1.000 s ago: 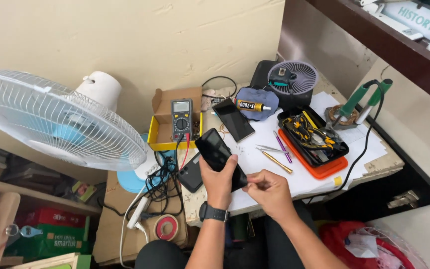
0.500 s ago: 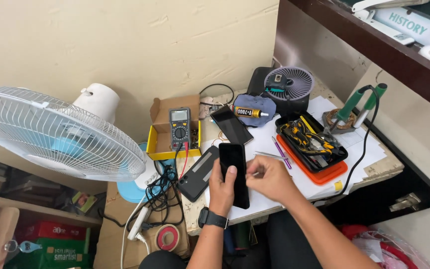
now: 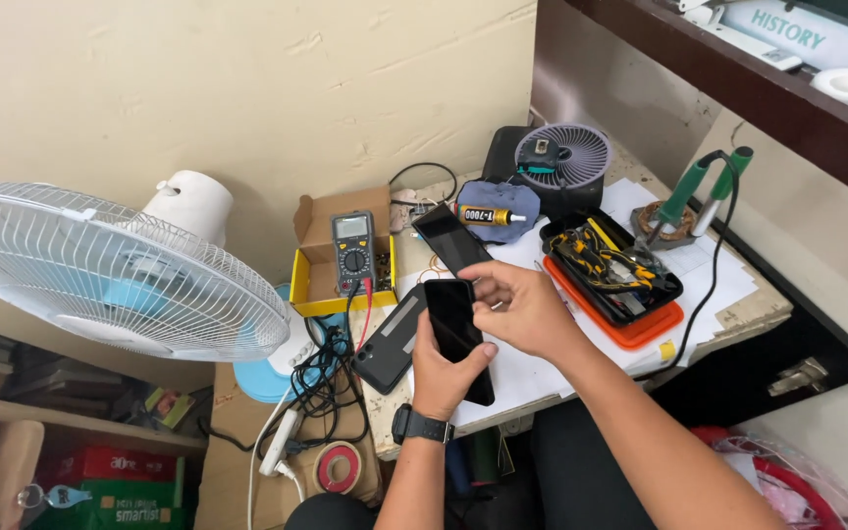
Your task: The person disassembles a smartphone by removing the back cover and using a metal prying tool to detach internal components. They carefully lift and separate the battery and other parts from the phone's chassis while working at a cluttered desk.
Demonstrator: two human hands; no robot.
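My left hand (image 3: 447,375) grips black phone (image 3: 457,339) from below; right hand (image 3: 522,309) pinches top edge. Risk: slip onto desk edge (image 3: 581,378), cracking glass.

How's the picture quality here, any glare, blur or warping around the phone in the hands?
Head view: even, soft light, faint shadows; the black phone in the left hand shows a dull sheen, no harsh glare; right hand sharp; white fan bulges from wide-angle distortion.
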